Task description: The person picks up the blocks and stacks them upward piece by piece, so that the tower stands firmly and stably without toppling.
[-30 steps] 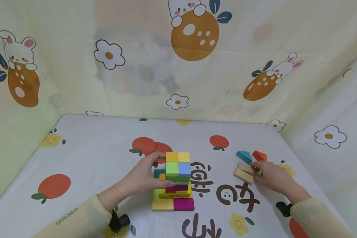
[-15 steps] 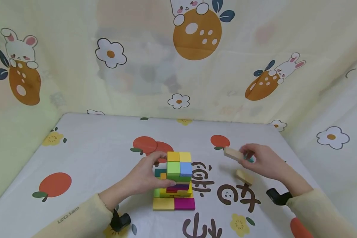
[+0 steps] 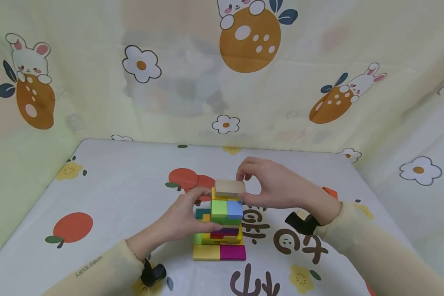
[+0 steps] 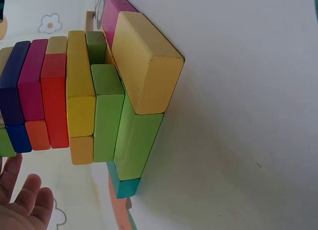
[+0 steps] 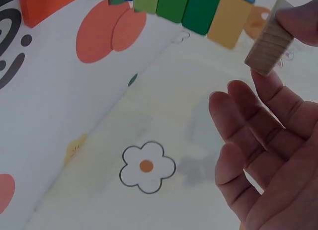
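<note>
A tower of coloured wooden blocks (image 3: 219,209) stands on the table in the head view, wider at the bottom. My left hand (image 3: 179,213) holds its left side, thumb across the front and fingers reaching behind. In the left wrist view the layers show from the side, a red block (image 4: 53,98) among them, with the fingertips (image 4: 34,183) close by. Above the yellow top layer, my right hand (image 3: 270,183) pinches a plain wooden block (image 3: 229,188). Thumb and index finger hold that block by its ends in the right wrist view, beside the tower's yellow end block (image 5: 229,19).
An orange triangular block (image 3: 330,191) lies to the right, partly behind the right forearm. Another plain wooden block (image 3: 302,213) peeks out by the right wrist's black camera (image 3: 301,223). A patterned cloth backdrop (image 3: 185,102) rises behind the table.
My right hand picked up a plain wooden block from the right-hand pile and carried it left to over the tower's top. My left hand has kept its place on the tower.
</note>
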`<state>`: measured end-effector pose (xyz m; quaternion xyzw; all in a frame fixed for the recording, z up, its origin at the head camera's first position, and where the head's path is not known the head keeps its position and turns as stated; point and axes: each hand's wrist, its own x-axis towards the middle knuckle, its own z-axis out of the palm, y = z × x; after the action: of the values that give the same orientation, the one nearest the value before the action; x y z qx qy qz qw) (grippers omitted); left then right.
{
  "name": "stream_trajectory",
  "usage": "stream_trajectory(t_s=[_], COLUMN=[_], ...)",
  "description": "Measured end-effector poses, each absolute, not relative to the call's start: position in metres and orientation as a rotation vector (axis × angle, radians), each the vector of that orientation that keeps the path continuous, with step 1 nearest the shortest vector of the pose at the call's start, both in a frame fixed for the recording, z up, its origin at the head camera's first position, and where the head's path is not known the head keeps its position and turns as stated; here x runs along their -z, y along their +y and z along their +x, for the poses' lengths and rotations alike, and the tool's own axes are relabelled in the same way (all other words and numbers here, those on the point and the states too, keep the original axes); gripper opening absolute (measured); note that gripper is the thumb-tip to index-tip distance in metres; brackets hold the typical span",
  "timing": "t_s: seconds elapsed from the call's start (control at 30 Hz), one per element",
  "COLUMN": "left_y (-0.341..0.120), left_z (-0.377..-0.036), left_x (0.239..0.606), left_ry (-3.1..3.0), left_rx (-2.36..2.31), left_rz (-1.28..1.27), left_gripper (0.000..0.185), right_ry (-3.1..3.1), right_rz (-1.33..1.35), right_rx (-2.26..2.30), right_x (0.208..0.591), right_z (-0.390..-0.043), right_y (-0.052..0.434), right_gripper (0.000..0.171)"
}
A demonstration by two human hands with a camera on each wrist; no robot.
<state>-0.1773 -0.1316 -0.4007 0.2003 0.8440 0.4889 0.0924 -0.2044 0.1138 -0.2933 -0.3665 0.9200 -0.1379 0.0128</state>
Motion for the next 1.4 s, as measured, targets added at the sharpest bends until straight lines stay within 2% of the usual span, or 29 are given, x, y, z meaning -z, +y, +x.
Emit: stream_trajectory(t_s=[0.47,1.03,1.23,1.4], left_y=[-0.132,-0.131,-0.131,-0.131], left_z=[-0.178,-0.176,-0.176,-0.176], left_x=[0.399,0.397,0.396,0.396], left_ry=[2.502,2.498,2.499,2.506], left_rx=[-1.451,-1.444,-1.448,-1.441], left_rz=[0.593,0.584,0.572,0.568], left_gripper=[0.067,0.065,0.064,0.064], right_ry=[2.820,2.797,2.803,2.891], right_rz=[-1.127,-1.072,-1.070,-1.003], right_rx=[0.353,0.349,0.442,0.555], right_x=[0.293,0.293,0.289,0.293], right_z=[-0.205,-0.204,-0.201,-0.194], right_y=[0.106,0.106,0.116,0.138], right_gripper=[0.016,0.024,0.035,0.031])
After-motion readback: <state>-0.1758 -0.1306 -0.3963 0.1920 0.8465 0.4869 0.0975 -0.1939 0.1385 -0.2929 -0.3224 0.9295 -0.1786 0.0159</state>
